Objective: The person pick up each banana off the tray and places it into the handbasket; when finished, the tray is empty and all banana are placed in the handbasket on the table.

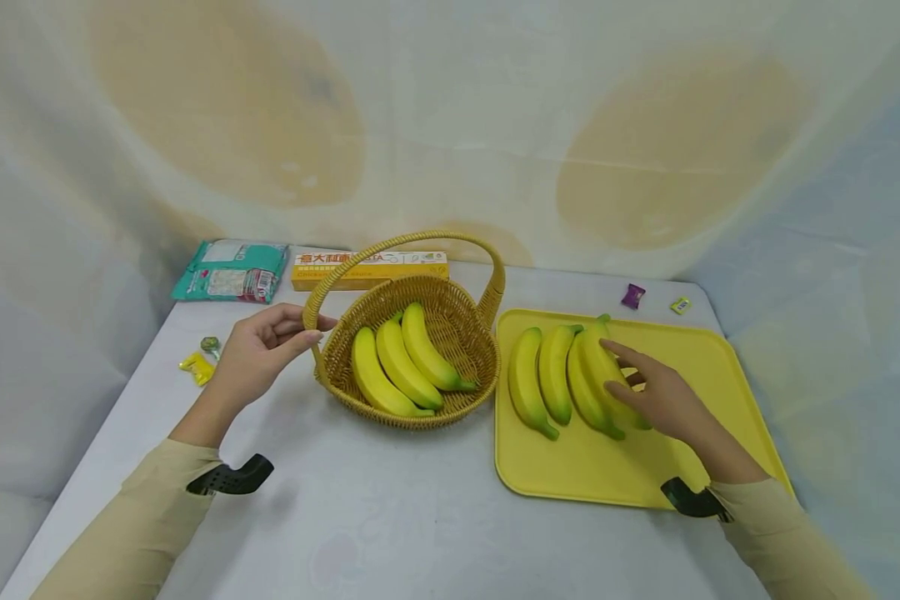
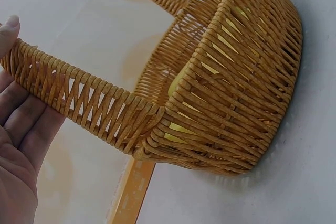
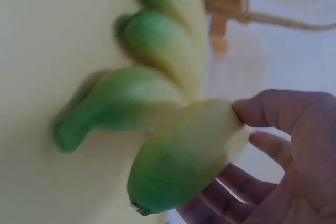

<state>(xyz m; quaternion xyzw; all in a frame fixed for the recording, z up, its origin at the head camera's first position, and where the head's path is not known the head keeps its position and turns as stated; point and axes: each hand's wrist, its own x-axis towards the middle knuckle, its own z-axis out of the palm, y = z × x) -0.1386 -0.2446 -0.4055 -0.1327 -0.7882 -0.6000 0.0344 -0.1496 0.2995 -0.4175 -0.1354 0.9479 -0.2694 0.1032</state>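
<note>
A woven basket [image 1: 465,404] stands on the table with three bananas [image 1: 405,367] lying inside. My left hand [image 1: 258,354] holds the left side of its tall handle [image 2: 89,98], thumb on one face and fingers behind. To the right, a yellow tray [image 1: 562,471] carries several bananas [image 1: 527,379] side by side. My right hand [image 1: 663,396] pinches the rightmost banana [image 3: 184,156] between thumb and fingers. That banana overlaps its neighbour [image 3: 121,103] in the right wrist view, its greenish tip pointing away from the palm.
Behind the basket lies a yellow-orange pasta box [image 1: 371,271], with a teal packet [image 1: 232,271] to its left. A yellow-wrapped candy [image 1: 197,367] and a lollipop [image 1: 210,343] are left of my left hand. Purple [image 1: 633,296] and yellow-green candies [image 1: 680,305] lie beyond the tray.
</note>
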